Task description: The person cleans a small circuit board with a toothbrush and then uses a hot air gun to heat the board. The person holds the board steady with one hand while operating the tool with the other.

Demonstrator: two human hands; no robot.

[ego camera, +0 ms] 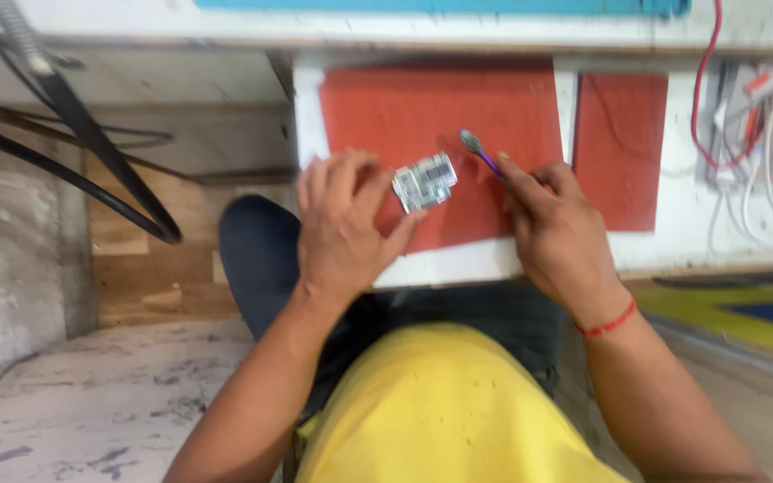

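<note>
Here, two hands – one circuit board, one toothbrush, two red mats.

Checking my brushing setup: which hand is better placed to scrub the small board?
Probably the right hand: it holds the brush, head just beside the board, which the left hand pinches steady.

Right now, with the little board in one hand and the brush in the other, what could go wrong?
The left hand pinches the small circuit board only by its edge with the fingertips, so brushing pressure could twist it loose. The board sits near the front edge of the red mat, so it might drop towards the lap. The right hand holds the purple-handled brush low on the handle; a slip could jab the fingers.
</note>
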